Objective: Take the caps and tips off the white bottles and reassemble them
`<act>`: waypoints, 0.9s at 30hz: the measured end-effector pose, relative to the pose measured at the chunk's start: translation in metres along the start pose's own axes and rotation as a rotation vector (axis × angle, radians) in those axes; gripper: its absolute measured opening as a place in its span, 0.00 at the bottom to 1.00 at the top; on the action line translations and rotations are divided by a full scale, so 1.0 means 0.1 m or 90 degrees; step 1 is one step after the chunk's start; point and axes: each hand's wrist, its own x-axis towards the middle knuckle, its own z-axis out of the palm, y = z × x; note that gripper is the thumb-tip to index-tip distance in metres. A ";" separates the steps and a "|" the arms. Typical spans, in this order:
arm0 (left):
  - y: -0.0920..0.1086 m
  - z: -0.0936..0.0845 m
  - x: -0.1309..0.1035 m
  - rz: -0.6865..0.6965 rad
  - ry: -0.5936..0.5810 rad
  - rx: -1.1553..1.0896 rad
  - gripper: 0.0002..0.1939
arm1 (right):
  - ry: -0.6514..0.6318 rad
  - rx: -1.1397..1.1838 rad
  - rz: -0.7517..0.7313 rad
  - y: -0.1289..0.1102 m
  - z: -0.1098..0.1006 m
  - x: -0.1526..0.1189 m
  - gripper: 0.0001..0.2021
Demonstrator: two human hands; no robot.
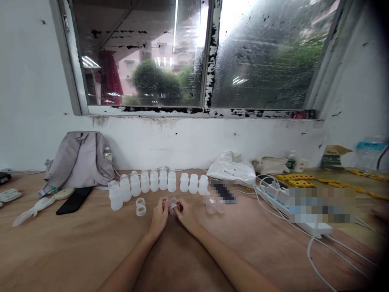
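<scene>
My right hand (184,214) is closed on a translucent ring (174,209) at the middle of the table. Close beside it, my left hand (161,211) pinches a small clear piece whose shape is hard to make out. Another small clear piece stands just behind the ring. Left of my hands lie two loose rings (141,210). Behind them runs a curved row of several white bottles with clear caps (135,184). Three white bottles without caps (193,184) stand to the right of that row. Several clear domed pieces (212,205) sit right of my hands.
A grey backpack (82,162) and a black phone (74,200) are at the left. A white plastic bag (232,170) lies at the back by the wall. Power strips (313,228) with white cables occupy the right, near yellow strips (296,179).
</scene>
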 end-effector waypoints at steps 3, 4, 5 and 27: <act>0.05 0.01 -0.02 0.043 -0.016 0.010 0.16 | 0.013 -0.009 0.015 0.05 0.01 0.02 0.04; 0.05 0.01 -0.02 0.053 -0.030 0.008 0.16 | 0.013 -0.012 0.018 0.06 0.00 0.03 0.04; 0.06 0.02 -0.03 0.056 -0.040 0.005 0.15 | 0.010 -0.016 0.020 0.08 0.00 0.04 0.05; -0.03 0.12 0.04 -0.119 -0.042 -0.228 0.18 | -0.011 0.009 -0.034 0.18 -0.07 0.08 0.14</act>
